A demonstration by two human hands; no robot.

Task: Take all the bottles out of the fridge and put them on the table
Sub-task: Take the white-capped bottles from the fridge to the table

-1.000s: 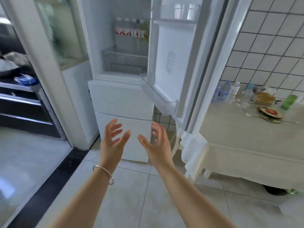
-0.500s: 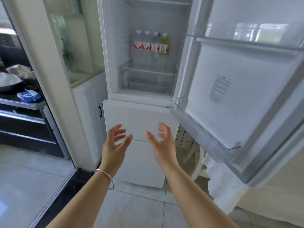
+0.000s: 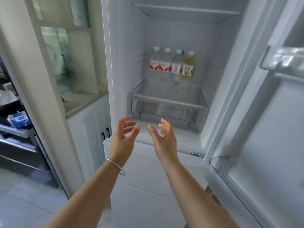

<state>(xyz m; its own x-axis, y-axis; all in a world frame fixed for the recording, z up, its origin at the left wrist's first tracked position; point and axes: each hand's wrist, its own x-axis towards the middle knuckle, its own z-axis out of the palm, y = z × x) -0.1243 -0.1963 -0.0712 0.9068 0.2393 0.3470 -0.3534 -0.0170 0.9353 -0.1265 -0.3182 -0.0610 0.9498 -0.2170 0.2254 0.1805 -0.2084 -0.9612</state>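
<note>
The white fridge (image 3: 125, 46) stands open before me. At the back of its lower shelf several bottles stand in a row: two clear ones with red-and-white labels (image 3: 155, 63) (image 3: 165, 63), a clear one with a blue cap (image 3: 176, 66), and a yellow one (image 3: 188, 66) on the right. My left hand (image 3: 122, 137) and my right hand (image 3: 164, 139) are raised side by side, palms facing each other, fingers relaxed, empty, in front of the fridge's lower edge and well short of the bottles. The table is out of view.
A clear drawer (image 3: 166, 111) sits below the bottles' shelf. The fridge door (image 3: 263, 129) swings open to the right, with a door bin (image 3: 283, 60) on it. A white cabinet (image 3: 88, 129) stands to the left, dark shelving (image 3: 14, 122) beyond it. Closed drawers (image 3: 148, 170) lie under my hands.
I have come closer to the fridge and the view has tilted up. Both hands rose toward the open compartment, still empty. The table with its things has left the view.
</note>
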